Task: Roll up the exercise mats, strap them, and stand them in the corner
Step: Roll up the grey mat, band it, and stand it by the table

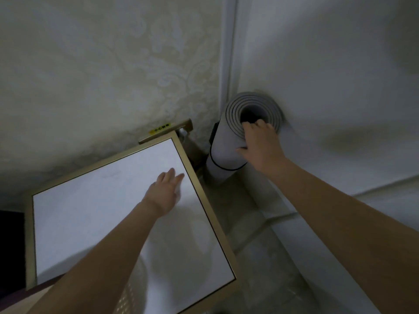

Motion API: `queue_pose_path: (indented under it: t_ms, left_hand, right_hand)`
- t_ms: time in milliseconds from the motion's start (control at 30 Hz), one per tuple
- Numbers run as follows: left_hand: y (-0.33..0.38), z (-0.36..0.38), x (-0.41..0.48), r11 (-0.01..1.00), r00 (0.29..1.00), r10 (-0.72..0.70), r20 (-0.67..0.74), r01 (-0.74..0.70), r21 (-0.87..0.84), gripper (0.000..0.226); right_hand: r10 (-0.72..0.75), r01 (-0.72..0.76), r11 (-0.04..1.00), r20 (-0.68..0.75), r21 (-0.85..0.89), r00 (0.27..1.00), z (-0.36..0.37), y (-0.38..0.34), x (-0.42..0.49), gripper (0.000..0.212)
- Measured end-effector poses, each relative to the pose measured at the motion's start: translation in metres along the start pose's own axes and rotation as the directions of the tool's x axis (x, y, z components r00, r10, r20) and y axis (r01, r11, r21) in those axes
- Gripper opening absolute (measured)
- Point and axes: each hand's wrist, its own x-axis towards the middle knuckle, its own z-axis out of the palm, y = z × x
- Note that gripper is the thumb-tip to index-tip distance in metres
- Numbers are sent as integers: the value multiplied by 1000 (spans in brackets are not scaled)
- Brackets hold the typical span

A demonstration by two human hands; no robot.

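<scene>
A rolled grey exercise mat point(223, 146) stands upright in the corner where the patterned wall meets a white panel. A thin dark strap circles its lower part. My right hand point(260, 143) grips the mat's top rim, fingers hooked into the hollow centre and thumb pressed on the outside. My left hand point(164, 191) hovers flat over or on the white tabletop, fingers together and empty.
A white table with a gold frame point(197, 184) stands just left of the mat, leaving a narrow gap. A yellow warning sticker point(159, 129) marks its far edge. The patterned wallpaper wall point(113, 64) is behind, a white door or panel point(317, 64) on the right.
</scene>
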Motion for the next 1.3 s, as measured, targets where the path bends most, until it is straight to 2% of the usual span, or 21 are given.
queue_pose_path:
  t_ms: [200, 333, 433, 533, 700, 833, 933, 1033, 1300]
  left_hand:
    - [-2, 2, 2, 997, 1000, 1, -11, -1, 73, 63]
    - [0, 1, 2, 996, 1000, -11, 13, 10, 85, 63]
    - [4, 3, 1, 993, 1000, -24, 11, 22, 119, 61]
    - [8, 8, 0, 991, 998, -60, 22, 57, 124, 60]
    - [11, 13, 2, 988, 996, -87, 15, 84, 132, 61]
    - [12, 15, 4, 984, 995, -96, 6, 94, 150, 62]
    - [11, 16, 4, 982, 996, -92, -7, 92, 163, 62]
    - [12, 17, 4, 982, 995, -98, -12, 98, 163, 62]
    - [18, 17, 1, 980, 992, -121, -26, 124, 157, 62]
  right_hand:
    - [18, -26, 965, -33, -259, 999, 23, -14, 20, 25]
    - [15, 1, 907, 36, -421, 999, 22, -25, 31, 32]
    - [48, -14, 933, 85, -360, 995, 16, -27, 38, 37]
    - [-14, 49, 952, 117, -302, 993, 8, -17, 44, 33]
    - [-7, 25, 969, 77, -244, 997, 7, -1, 44, 43]
    - [7, -2, 976, 22, -220, 1000, 14, 0, 46, 40]
    - [-10, 13, 992, 20, -126, 1000, 24, 0, 44, 54]
    - [-91, 93, 995, 59, -30, 994, 30, 2, 44, 72]
    - [-116, 115, 993, 89, 19, 989, 28, 2, 38, 74]
